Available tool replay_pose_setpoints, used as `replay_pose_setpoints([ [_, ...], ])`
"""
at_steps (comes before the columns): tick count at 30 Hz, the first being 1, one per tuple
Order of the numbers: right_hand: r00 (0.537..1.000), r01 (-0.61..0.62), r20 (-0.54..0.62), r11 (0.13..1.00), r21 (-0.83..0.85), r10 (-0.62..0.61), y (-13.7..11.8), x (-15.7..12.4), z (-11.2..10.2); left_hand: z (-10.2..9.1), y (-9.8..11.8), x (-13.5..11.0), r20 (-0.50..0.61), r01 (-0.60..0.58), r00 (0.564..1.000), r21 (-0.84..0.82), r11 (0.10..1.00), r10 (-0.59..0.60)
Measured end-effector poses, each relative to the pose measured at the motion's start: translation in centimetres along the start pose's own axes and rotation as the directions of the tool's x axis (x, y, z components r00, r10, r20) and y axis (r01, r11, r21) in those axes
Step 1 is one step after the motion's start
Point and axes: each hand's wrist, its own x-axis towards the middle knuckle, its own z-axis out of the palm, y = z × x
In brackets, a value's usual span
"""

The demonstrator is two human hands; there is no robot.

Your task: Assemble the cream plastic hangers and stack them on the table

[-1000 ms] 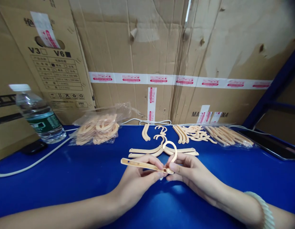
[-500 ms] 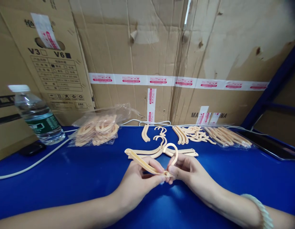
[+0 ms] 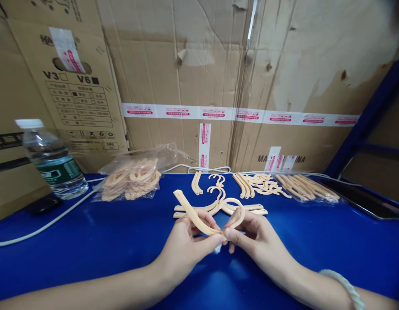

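Note:
My left hand (image 3: 194, 237) is closed round a cream plastic hanger arm (image 3: 193, 213), which slants up to the left. In my right hand (image 3: 251, 232) a cream hanger hook (image 3: 239, 211) is pinched, its curve rising above the fingers. The arm's lower end and the hook's base meet between my fingertips; the joint itself is mostly covered. Just behind my hands lie hangers (image 3: 218, 200) with their hooks pointing away from me. Farther back are loose hanger arms (image 3: 197, 183) and a small pair of hooks (image 3: 217, 176).
At the back left sit bagged hooks (image 3: 131, 178), a water bottle (image 3: 55, 163) and a black object (image 3: 44, 204). More arms (image 3: 243, 185), a pile of hooks (image 3: 267, 184), bagged arms (image 3: 309, 186) and a phone-like dark slab (image 3: 363, 198) lie right. Cardboard (image 3: 173, 137) stands behind.
The hanger arm in my left hand has turned, showing its smooth side, with its free end higher. The hook has tipped to the right and slightly lower. The view has shifted slightly.

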Motion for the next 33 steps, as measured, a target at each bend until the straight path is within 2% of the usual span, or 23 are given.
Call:
replay_pose_setpoints([
  [3, 0.997, 0.043, -0.070, 0.999, -0.028, -0.045, 0.1, 0.0, 0.1, 0.1, 0.1, -0.1, -0.052, 0.010, 0.999, 0.010, 1.000, -0.009],
  [5, 0.994, 0.057, -0.086, 0.997, -0.054, -0.061, 0.2, -0.1, 0.2, 0.2, 0.2, -0.1, -0.036, 0.021, 0.999, 0.025, 0.999, -0.020],
  [9, 0.999, 0.033, -0.009, 0.995, -0.096, -0.034, 0.1, -0.1, 0.2, 0.1, 0.0, 0.1, 0.034, 0.048, 0.998, 0.030, 0.998, -0.049],
  [12, 0.998, 0.060, 0.040, 0.979, -0.193, -0.053, -0.5, 0.9, -1.3, 0.0, 0.1, 0.2, 0.027, 0.071, 0.997, 0.008, 0.997, -0.071],
  [14, 0.987, 0.149, -0.006, 0.930, -0.336, -0.160, -1.0, 2.2, -3.6, -0.1, 0.3, 0.1, -0.001, 0.084, 0.996, 0.010, 0.996, -0.084],
  [15, 0.968, 0.210, -0.024, 0.864, -0.458, -0.248, -1.2, 3.1, -5.0, 0.0, 0.5, 0.0, -0.019, 0.085, 0.996, 0.014, 0.996, -0.085],
  [16, 0.936, 0.274, -0.010, 0.747, -0.605, -0.352, -1.2, 3.9, -6.5, 0.0, 0.6, -0.1, -0.033, 0.082, 0.996, 0.016, 0.996, -0.082],
  [17, 0.901, 0.329, 0.056, 0.592, -0.736, -0.430, -1.2, 4.7, -8.0, 0.1, 0.8, -0.2, -0.045, 0.076, 0.996, 0.018, 0.997, -0.075],
  [18, 0.885, 0.361, 0.151, 0.444, -0.820, -0.441, -1.0, 5.5, -9.3, 0.2, 0.9, -0.3, -0.054, 0.069, 0.996, 0.020, 0.997, -0.068],
  [19, 0.883, 0.371, 0.218, 0.333, -0.867, -0.416, -0.8, 6.2, -10.5, 0.3, 1.0, -0.3, -0.059, 0.063, 0.996, 0.019, 0.998, -0.061],
  [20, 0.885, 0.379, 0.264, 0.264, -0.887, -0.383, -0.5, 6.7, -11.4, 0.3, 1.0, -0.4, -0.061, 0.058, 0.996, 0.016, 0.998, -0.057],
  [21, 0.891, 0.384, 0.293, 0.232, -0.894, -0.346, -0.1, 7.1, -12.0, 0.4, 1.0, -0.4, -0.061, 0.058, 0.996, 0.012, 0.998, -0.057],
  [24, 0.906, 0.386, 0.302, 0.285, -0.877, -0.297, 0.9, 7.7, -12.5, 0.4, 1.0, -0.4, -0.063, 0.062, 0.996, -0.005, 0.998, -0.062],
  [30, 0.903, 0.395, 0.251, 0.441, -0.806, -0.349, 1.7, 7.9, -11.4, 0.2, 0.8, -0.1, -0.045, 0.075, 0.996, -0.007, 0.997, -0.076],
  [33, 0.901, 0.369, 0.137, 0.562, -0.740, -0.411, 1.5, 7.9, -11.3, 0.1, 0.7, 0.0, -0.043, 0.078, 0.996, -0.014, 0.997, -0.079],
])
